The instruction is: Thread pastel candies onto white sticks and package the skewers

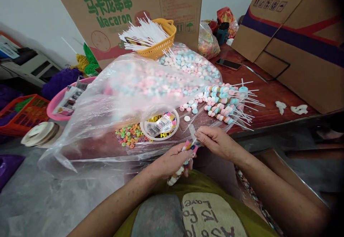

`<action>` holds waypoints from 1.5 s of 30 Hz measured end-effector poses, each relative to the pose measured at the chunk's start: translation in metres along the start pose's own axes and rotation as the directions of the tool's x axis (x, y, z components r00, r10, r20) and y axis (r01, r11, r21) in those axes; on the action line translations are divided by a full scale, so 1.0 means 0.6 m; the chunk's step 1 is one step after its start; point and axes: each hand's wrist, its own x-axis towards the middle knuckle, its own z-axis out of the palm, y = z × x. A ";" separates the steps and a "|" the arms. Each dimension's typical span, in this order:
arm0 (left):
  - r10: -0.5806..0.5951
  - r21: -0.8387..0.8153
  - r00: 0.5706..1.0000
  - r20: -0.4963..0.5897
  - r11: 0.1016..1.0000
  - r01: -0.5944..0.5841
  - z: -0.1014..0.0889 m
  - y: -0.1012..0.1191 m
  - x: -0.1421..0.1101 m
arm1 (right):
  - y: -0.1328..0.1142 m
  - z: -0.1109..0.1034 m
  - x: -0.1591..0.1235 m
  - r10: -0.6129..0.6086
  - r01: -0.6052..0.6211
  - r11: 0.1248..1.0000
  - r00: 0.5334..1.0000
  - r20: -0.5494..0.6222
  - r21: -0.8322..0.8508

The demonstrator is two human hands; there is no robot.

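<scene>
Our left hand (pixel 174 160) curls closed around a wrapped candy skewer (pixel 175 178), on our side of the white bowl (pixel 144 129) and slightly right of it. Our right hand (pixel 215 142) pinches, thumb against forefinger, at its top end; on stick or wrapper, we cannot tell. Colored rings (pixel 131 134) lie just left of the bowl. Unwrapped marshmallow sticks (pixel 221 102) pile to its right; beyond it, we note a yellow basket (pixel 156 51) of white sticks (pixel 147 33).
</scene>
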 end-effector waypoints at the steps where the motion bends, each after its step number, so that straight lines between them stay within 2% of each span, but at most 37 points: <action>1: 0.020 -0.004 0.999 -0.041 1.000 -0.021 0.001 0.003 0.000 | 0.002 0.005 0.000 0.033 -0.033 0.998 0.999 -0.003 0.058; 4: 0.123 0.109 0.987 -0.103 0.988 -0.111 -0.008 0.012 -0.002 | 0.008 0.028 -0.005 0.130 -0.135 0.964 0.991 0.037 0.229; 6: 0.191 0.276 0.981 -0.046 0.946 -0.171 -0.020 0.013 -0.004 | 0.009 0.051 -0.009 0.125 -0.143 0.966 0.988 0.094 0.218; 9: 0.186 0.395 0.977 0.102 0.894 -0.212 -0.038 0.012 -0.001 | 0.001 0.076 -0.010 0.035 -0.037 0.999 0.998 0.046 0.037; 11: 0.123 0.316 0.980 0.158 0.934 -0.168 -0.045 0.009 0.003 | -0.007 0.078 -0.006 -0.054 0.038 0.988 0.994 -0.100 -0.150; 13: 0.058 0.161 0.985 0.165 0.983 -0.084 -0.048 0.006 0.006 | -0.017 0.066 -0.002 -0.216 0.105 0.922 0.938 -0.273 -0.372; 14: 0.039 0.085 0.986 0.161 0.995 -0.053 -0.048 0.004 0.007 | -0.021 0.057 -0.001 -0.328 0.163 0.860 0.902 -0.279 -0.483; 15: 0.031 0.026 0.988 0.151 0.999 -0.036 -0.048 0.004 0.008 | -0.025 0.048 -0.001 -0.438 0.251 0.774 0.876 -0.204 -0.581; 16: 0.036 -0.017 0.990 0.135 0.999 -0.034 -0.048 0.005 0.008 | -0.027 0.040 -0.002 -0.520 0.365 0.669 0.852 -0.056 -0.647; 18: 0.061 -0.025 0.989 0.136 0.998 -0.058 -0.049 0.010 0.007 | -0.030 0.031 -0.007 -0.564 0.587 0.462 0.773 0.290 -0.665; 19: 0.065 -0.003 0.983 0.173 0.998 -0.066 -0.050 0.015 0.006 | -0.030 0.030 -0.010 -0.549 0.651 0.386 0.732 0.404 -0.654; 21: 0.030 0.043 0.950 0.310 0.998 -0.046 -0.053 0.025 0.004 | -0.027 0.035 -0.015 -0.532 0.700 0.291 0.685 0.498 -0.652; 23: -0.015 0.087 0.904 0.428 0.996 -0.025 -0.054 0.034 0.002 | -0.024 0.046 -0.017 -0.518 0.696 0.266 0.687 0.509 -0.667; 24: -0.018 0.139 0.901 0.433 0.989 -0.047 -0.053 0.036 0.000 | -0.022 0.052 -0.018 -0.491 0.676 0.293 0.713 0.501 -0.676; 25: -0.001 0.238 0.924 0.383 0.966 -0.098 -0.052 0.037 -0.002 | -0.021 0.059 -0.018 -0.446 0.636 0.351 0.759 0.475 -0.687; 26: 0.045 0.389 0.957 0.288 0.907 -0.160 -0.051 0.034 -0.006 | -0.021 0.066 -0.017 -0.378 0.571 0.447 0.818 0.433 -0.689; 27: 0.128 0.572 0.976 0.175 0.794 -0.207 -0.049 0.029 -0.011 | -0.021 0.072 -0.016 -0.284 0.477 0.576 0.878 0.385 -0.664; 28: 0.243 0.741 0.967 0.079 0.634 -0.220 -0.048 0.022 -0.017 | -0.023 0.077 -0.015 -0.173 0.360 0.720 0.921 0.349 -0.594; 29: 0.368 0.863 0.930 0.024 0.462 -0.205 -0.048 0.012 -0.025 | -0.026 0.081 -0.012 -0.058 0.223 0.851 0.939 0.338 -0.475; 30: 0.475 0.931 0.880 0.015 0.315 -0.186 -0.049 0.001 -0.035 | -0.031 0.084 -0.008 0.053 0.069 0.944 0.933 0.355 -0.324; 31: 0.553 0.960 0.832 0.041 0.208 -0.186 -0.051 -0.012 -0.045 | -0.037 0.085 -0.001 0.149 -0.084 0.982 0.899 0.412 -0.171; 32: 0.611 0.968 0.788 0.074 0.146 -0.204 -0.056 -0.024 -0.056 | -0.044 0.085 0.008 0.210 -0.211 0.976 0.842 0.497 -0.056; 33: 0.655 0.966 0.751 0.080 0.135 -0.221 -0.061 -0.036 -0.066 | -0.052 0.084 0.022 0.230 -0.283 0.959 0.780 0.582 0.001; 34: 0.686 0.957 0.726 0.049 0.176 -0.231 -0.067 -0.047 -0.075 | -0.058 0.083 0.041 0.226 -0.282 0.959 0.745 0.628 -0.012; 35: 0.707 0.935 0.706 -0.023 0.264 -0.235 -0.074 -0.056 -0.083 | -0.064 0.083 0.065 0.215 -0.217 0.973 0.749 0.627 -0.074; 36: 0.713 0.890 0.688 -0.131 0.390 -0.235 -0.080 -0.064 -0.088 | -0.067 0.085 0.094 0.180 -0.106 0.982 0.778 0.602 -0.157; 37: 0.691 0.809 0.672 -0.266 0.539 -0.234 -0.086 -0.070 -0.092 | -0.067 0.090 0.125 0.139 0.019 0.953 0.858 0.495 -0.301; 38: 0.633 0.689 0.662 -0.402 0.685 -0.237 -0.091 -0.074 -0.094 | -0.065 0.098 0.159 0.115 0.059 0.924 0.900 0.420 -0.378; 40: 0.441 0.364 0.664 -0.603 0.893 -0.263 -0.096 -0.079 -0.095 | -0.054 0.121 0.221 0.099 0.096 0.892 0.912 0.399 -0.441; 42: 0.216 0.023 0.694 -0.687 0.961 -0.277 -0.097 -0.080 -0.097 | -0.039 0.148 0.268 0.086 0.128 0.873 0.910 0.406 -0.471; 45: 0.002 -0.303 0.723 -0.691 0.907 -0.292 -0.094 -0.080 -0.102 | -0.019 0.177 0.298 0.045 0.184 0.862 0.901 0.431 -0.473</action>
